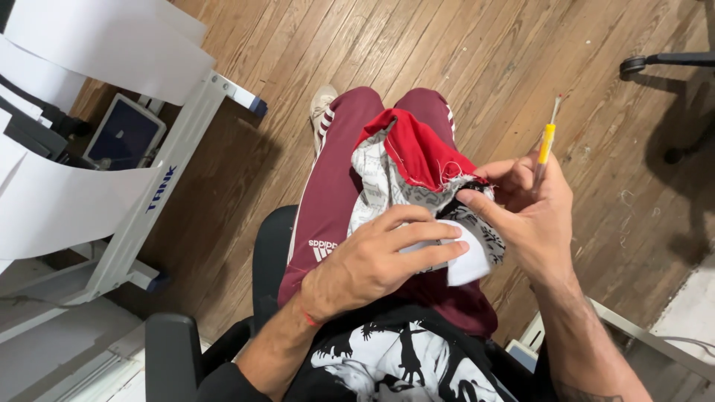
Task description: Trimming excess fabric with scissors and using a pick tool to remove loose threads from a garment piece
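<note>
On your lap, across the maroon track trousers with white side stripes [335, 186], lies a bunched piece of red fabric with a grey-and-white printed lining [406, 160], and both of your hands are on it. Your left hand [372, 257] rests flat over its near part, fingers [424, 227] spread slightly apart and laid on a white patch of cloth [471, 262] that sticks out from under them towards your right thigh. Your right hand [532, 216] meets the bundle from the other side: the thumb presses on a dark edge of the fabric, while the fingers are curled around a slim yellow-handled tool with a thin metal tip [546, 145], which points up and away from you past the knuckles. The tip is too fine to make out clearly.

You sit in a black chair with a padded armrest [173, 350] at your left, on a worn wooden plank floor [491, 59]. Beside your left knee stands a white metal frame [141, 216] holding large white sheets [97, 45]. One pale shoe [322, 104] shows beyond your left knee. A black chair base with a castor [655, 63] sits near the floor's far right corner.
</note>
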